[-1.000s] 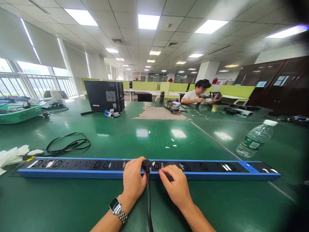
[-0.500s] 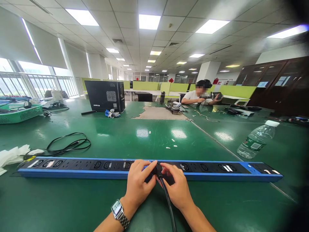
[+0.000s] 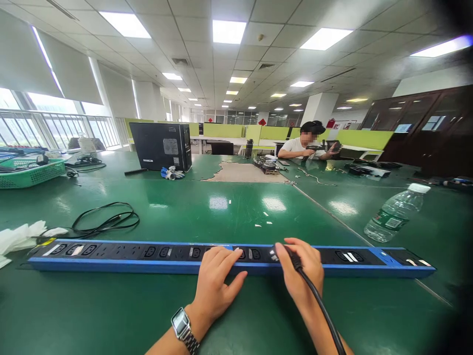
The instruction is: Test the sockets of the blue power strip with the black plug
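A long blue power strip (image 3: 111, 257) with a black face full of sockets lies across the green table (image 3: 207, 207) in front of me. My left hand (image 3: 216, 283) rests flat on its middle, fingers spread, holding nothing. My right hand (image 3: 301, 273) grips a black plug (image 3: 291, 256) over the sockets a little right of the middle. The plug's black cable (image 3: 323, 313) trails back over my right wrist toward me. I cannot tell whether the plug's pins are in a socket.
A coiled black cable (image 3: 107, 222) and white cloth (image 3: 20, 236) lie at the left. A plastic water bottle (image 3: 395, 214) lies at the right. Farther back stand a black computer case (image 3: 160, 146) and a green basket (image 3: 31, 172). A person (image 3: 308, 145) works at the far table.
The plug went from my left hand to my right hand, which carried it rightward along the strip. My left hand let go and now lies flat on the strip.
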`<control>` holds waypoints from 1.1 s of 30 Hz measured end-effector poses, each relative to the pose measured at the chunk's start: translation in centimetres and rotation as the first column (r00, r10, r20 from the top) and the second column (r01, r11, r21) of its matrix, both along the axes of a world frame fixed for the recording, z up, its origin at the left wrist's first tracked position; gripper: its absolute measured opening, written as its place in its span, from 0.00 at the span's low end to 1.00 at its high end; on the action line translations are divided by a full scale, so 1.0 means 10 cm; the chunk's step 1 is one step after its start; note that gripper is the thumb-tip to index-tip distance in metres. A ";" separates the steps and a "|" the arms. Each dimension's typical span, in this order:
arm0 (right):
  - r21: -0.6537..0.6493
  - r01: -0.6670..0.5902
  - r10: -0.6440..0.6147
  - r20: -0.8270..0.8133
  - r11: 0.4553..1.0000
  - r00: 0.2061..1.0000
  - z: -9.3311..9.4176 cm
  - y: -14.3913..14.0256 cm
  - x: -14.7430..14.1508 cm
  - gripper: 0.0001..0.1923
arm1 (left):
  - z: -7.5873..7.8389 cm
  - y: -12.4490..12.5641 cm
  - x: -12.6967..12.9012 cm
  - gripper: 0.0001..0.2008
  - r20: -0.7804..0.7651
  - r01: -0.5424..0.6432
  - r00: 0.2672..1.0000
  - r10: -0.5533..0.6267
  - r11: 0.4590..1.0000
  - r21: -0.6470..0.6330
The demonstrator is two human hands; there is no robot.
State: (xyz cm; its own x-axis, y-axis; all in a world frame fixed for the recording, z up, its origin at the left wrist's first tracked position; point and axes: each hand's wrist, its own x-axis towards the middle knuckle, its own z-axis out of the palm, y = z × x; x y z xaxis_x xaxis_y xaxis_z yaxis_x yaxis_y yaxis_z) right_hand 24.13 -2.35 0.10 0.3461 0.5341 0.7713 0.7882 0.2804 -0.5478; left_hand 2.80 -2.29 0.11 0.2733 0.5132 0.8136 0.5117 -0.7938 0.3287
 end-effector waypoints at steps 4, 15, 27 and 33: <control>-0.016 0.101 -0.102 -0.003 0.995 0.995 -0.01 0.04 0.16 0.22 | -0.01 0.00 -0.01 0.17 0.012 -0.022 1.000 0.022 1.000 -0.010; -0.128 0.047 -0.037 0.083 0.991 0.996 -0.10 0.07 -0.06 0.26 | 0.00 -0.02 -0.01 0.15 0.026 -0.031 0.999 0.032 0.999 -0.023; -0.288 0.084 -0.056 0.106 0.954 0.993 -0.13 0.08 -0.06 0.23 | 0.01 -0.02 0.00 0.14 0.027 -0.021 0.999 0.022 1.000 -0.019; -0.317 0.076 -0.039 0.122 0.945 0.992 -0.20 0.09 -0.07 0.22 | -0.01 -0.01 -0.01 0.15 0.008 -0.044 0.999 0.044 0.998 -0.033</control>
